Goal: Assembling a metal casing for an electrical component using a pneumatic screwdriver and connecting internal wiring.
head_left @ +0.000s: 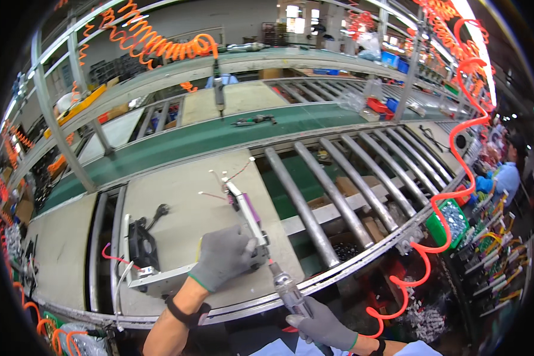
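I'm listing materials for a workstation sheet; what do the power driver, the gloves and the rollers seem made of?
Power driver: probably metal casing, silvery and glossy, given its bright highlights.
Gloves: likely fabric, matte grey without shine, with green cuff edging; a coating can't be ruled out.
Rollers: metal, perhaps steel, smooth and bare, with light streaks along them.

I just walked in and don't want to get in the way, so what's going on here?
A person in gray gloves is working on an open metal frame with a black fan on its left side. Their left hand is on the frame's near right corner; their right hand holds a power screwdriver, its bit pointing at that corner. Whether it touches a screw is unclear. The frame sits on a beige board.
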`<act>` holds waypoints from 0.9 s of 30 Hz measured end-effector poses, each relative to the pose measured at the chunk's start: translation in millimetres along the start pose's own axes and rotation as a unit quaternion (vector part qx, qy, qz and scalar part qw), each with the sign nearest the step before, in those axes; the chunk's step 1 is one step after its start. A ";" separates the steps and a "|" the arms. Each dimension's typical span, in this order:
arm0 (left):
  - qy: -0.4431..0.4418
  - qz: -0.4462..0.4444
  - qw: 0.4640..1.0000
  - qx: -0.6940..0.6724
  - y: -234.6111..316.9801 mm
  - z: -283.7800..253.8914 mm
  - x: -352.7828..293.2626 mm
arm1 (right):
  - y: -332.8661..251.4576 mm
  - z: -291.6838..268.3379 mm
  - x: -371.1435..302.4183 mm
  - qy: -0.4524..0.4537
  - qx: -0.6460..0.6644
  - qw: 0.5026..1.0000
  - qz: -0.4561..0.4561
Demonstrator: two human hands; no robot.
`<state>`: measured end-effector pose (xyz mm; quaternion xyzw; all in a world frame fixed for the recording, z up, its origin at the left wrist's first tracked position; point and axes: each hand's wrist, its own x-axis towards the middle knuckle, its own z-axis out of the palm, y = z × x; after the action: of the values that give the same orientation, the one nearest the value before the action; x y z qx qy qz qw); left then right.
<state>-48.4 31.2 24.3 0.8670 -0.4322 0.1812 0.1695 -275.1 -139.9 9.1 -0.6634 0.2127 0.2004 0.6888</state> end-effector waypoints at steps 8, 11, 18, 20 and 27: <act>0.037 -0.015 0.999 -0.019 1.3 -11.0 -9.3 | -11.6 14.2 -6.5 0.003 0.011 0.999 -0.050; 0.059 -0.018 0.998 -0.020 2.5 -1.5 -7.3 | -17.1 13.9 -13.3 0.010 0.007 0.999 -0.050; 0.044 -0.009 0.999 -0.027 8.8 -5.6 -3.5 | -18.9 13.8 -19.4 0.006 0.013 0.998 -0.054; 0.045 -0.013 0.999 -0.020 6.7 -3.8 -6.2 | -16.5 14.3 -17.8 0.004 0.007 0.998 -0.058; 0.166 -0.093 0.982 -0.020 0.6 9.5 -15.4 | 16.0 6.4 0.2 -0.005 -0.035 0.996 -0.076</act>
<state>-55.9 37.2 9.0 0.8580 -0.3189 0.2969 0.2722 -283.7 -132.9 -4.1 -0.7003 0.1507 0.1579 0.6797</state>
